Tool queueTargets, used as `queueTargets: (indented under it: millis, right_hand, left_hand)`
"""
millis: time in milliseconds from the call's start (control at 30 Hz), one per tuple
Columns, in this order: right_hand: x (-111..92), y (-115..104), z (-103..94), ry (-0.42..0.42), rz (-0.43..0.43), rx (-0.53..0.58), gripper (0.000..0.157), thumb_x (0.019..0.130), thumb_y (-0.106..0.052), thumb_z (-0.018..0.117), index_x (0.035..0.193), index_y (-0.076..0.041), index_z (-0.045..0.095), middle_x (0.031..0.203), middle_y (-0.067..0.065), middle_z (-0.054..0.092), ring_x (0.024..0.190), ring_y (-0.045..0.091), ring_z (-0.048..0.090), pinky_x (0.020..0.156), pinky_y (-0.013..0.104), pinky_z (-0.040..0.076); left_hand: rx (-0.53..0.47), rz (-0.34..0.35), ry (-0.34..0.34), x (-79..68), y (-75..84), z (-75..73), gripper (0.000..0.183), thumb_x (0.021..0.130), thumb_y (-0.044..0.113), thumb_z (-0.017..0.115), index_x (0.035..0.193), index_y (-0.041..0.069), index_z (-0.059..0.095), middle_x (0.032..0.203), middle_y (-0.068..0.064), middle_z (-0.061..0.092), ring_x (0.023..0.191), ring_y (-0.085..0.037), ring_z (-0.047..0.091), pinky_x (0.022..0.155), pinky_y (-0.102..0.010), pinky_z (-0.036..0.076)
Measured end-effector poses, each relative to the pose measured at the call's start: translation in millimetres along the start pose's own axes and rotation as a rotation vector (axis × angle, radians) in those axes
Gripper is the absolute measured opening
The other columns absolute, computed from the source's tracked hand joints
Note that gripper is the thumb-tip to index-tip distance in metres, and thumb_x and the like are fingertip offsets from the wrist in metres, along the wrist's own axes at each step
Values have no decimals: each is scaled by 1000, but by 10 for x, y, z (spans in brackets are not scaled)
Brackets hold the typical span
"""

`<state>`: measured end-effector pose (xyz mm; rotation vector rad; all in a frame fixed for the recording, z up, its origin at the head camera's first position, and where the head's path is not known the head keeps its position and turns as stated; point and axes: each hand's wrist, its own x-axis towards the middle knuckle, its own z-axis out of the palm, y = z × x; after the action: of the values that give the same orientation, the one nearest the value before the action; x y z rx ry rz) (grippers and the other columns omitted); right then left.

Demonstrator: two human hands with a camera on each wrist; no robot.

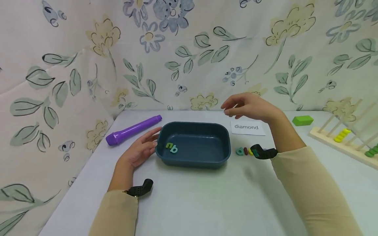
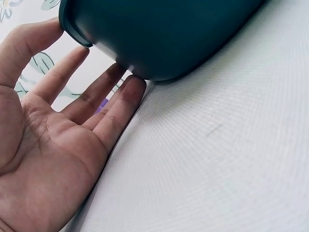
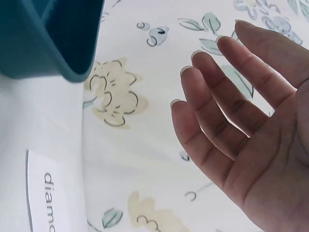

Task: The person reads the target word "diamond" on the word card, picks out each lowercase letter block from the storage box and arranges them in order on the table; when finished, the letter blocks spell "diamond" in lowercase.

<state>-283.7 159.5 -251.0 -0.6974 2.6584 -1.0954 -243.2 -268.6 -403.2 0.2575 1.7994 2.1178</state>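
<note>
A dark teal tray (image 1: pixel 192 161) with raised walls stands on the table, seen in all views. Two small letters, a green n (image 1: pixel 169 145) and a light teal b (image 1: pixel 174 149), lie at its left inside. My left hand (image 1: pixel 141 149) touches the tray's left end with spread fingers; in the left wrist view the thumb is at the rim and the fingertips (image 2: pixel 135 86) meet the side wall. Raised above a white card (image 1: pixel 247 128) reading "diamond" is my right hand (image 1: pixel 251 106), its fingers loosely bent and nothing in them.
A purple toy microphone (image 1: pixel 134 130) lies behind the left hand. Right of the tray sit several letters (image 1: pixel 240 151), partly hidden by the right wrist camera. A green block (image 1: pixel 302 120) and a wooden peg rack (image 1: pixel 326 135) with beads stand far right. A floral cloth backs the table.
</note>
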Motion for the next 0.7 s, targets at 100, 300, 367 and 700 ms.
queueTargets:
  millis: [100,300,367,700]
  right_hand:
    - [90,-4,44,-6,-36,53,28,99,-27,70,122,-12,73,123,6,70,103,26,66,89,41,58]
    - [286,-2,202,-56,-64,125,26,98,-23,70,121,-10,73,122,8,71,105,25,68,90,40,59]
    - [342,-20,257,-74,-77,137,27,98,-23,70,121,-9,73,122,9,71,106,26,68,90,40,59]
    - [542,-163,478,-117,-142,137,27,95,-24,73,118,-11,75,122,6,71,107,29,69,92,45,60]
  left_hand:
    - [-3,13,1,26,17,8,64,102,9,57,161,21,37,168,-10,28,142,-21,47,106,-23,50]
    - [-23,-4,-7,22,-4,26,64,102,8,56,162,20,36,168,-11,27,141,-20,49,106,-23,51]
    - [-26,-9,-4,6,-18,30,65,102,8,57,162,20,36,169,-11,27,140,-19,49,106,-23,51]
    - [-35,13,-9,-12,-6,18,65,102,7,58,162,19,36,168,-13,28,135,-16,55,105,-24,51]
